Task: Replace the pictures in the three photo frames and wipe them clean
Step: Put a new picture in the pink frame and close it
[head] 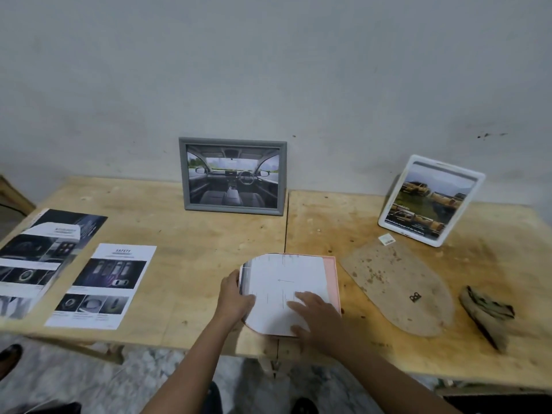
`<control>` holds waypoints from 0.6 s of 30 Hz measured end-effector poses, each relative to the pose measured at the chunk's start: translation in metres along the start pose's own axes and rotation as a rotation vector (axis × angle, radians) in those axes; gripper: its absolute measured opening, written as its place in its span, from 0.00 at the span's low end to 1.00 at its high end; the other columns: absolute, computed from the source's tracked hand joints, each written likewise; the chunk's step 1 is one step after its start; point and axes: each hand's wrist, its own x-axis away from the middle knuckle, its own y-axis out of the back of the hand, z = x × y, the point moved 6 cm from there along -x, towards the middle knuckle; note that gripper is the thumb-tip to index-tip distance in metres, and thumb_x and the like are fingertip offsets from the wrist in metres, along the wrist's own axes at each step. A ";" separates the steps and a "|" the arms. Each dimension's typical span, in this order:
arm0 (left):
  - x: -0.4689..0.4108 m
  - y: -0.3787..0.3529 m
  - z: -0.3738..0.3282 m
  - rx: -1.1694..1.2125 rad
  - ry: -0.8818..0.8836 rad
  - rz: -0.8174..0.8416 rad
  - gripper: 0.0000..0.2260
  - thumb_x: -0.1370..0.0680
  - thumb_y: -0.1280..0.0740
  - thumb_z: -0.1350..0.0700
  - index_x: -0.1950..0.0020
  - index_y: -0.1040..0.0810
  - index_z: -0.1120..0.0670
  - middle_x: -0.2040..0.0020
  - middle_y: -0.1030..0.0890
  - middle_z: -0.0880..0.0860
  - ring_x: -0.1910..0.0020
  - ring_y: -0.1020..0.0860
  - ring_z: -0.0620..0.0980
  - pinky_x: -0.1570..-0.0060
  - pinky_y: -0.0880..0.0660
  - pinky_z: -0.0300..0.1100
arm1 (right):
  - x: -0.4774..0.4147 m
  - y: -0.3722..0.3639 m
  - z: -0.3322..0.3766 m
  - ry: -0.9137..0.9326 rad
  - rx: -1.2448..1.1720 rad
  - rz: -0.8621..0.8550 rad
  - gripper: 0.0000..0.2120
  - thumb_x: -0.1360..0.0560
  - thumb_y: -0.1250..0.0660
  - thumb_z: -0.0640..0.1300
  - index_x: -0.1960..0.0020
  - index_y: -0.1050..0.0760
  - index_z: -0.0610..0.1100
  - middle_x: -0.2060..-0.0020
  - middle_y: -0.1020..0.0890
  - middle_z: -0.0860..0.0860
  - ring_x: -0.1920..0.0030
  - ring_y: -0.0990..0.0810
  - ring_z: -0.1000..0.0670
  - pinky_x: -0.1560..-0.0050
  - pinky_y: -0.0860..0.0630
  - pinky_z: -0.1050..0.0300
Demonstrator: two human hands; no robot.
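A pink frame [331,276] lies face down near the table's front edge, with a cut white picture sheet [283,282] laid in its back. My left hand [234,297] grips the sheet's left edge. My right hand [316,315] rests flat on the sheet's lower right, fingers spread. A grey frame [182,174] with a car-interior picture stands against the wall. A white frame [478,186] with a picture of yellow trucks leans at the right. The brown backing board [400,282] lies right of the pink frame.
A folded dirty cloth [487,315] lies at the far right. Two printed car sheets, a "SAFETY" sheet [104,282] and a larger brochure [38,258], lie at the left. A small barcode sticker [386,239] sits by the white frame. The wooden table [185,234] has a seam down its middle.
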 end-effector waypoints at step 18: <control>0.019 -0.056 0.004 -0.836 -0.399 0.212 0.35 0.24 0.42 0.37 0.23 0.51 0.50 0.22 0.57 0.52 0.23 0.58 0.52 0.26 0.51 0.47 | -0.010 0.000 -0.024 -0.241 0.083 0.154 0.39 0.29 0.39 0.66 0.25 0.50 0.53 0.23 0.53 0.52 0.24 0.54 0.48 0.27 0.45 0.50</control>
